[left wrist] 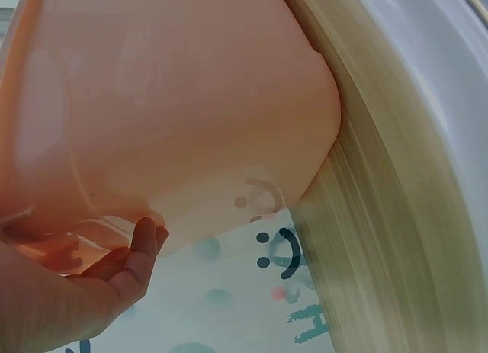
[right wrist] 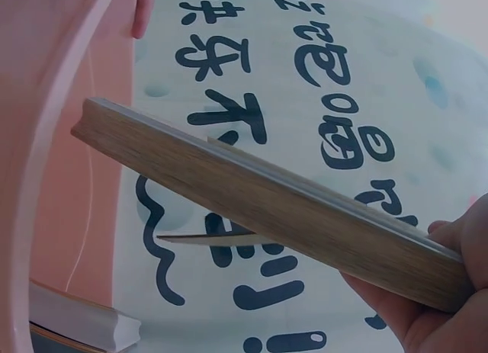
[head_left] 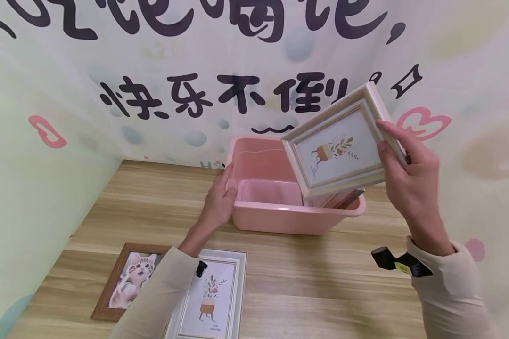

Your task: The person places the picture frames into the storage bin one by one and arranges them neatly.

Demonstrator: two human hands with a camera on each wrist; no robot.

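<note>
My right hand (head_left: 413,176) grips a cream picture frame (head_left: 337,141) by its right edge, thumb on the front. It is tilted above the right part of a pink plastic tub (head_left: 275,221), and its print shows a potted plant on legs. Seen edge-on in the right wrist view, the same picture frame (right wrist: 274,208) has a thin flap standing out from it. At the tub's left side my left hand (head_left: 219,195) holds the rim; in the left wrist view the fingers (left wrist: 137,265) bend at the tub wall. More frames (head_left: 332,200) lean inside the tub, partly hidden.
A brown frame with a kitten picture (head_left: 137,278) and a white frame with a plant print (head_left: 212,296) lie on the wooden table (head_left: 305,282), partly covered by my left sleeve. Behind the tub hangs a printed cloth backdrop (head_left: 174,136) with large dark characters.
</note>
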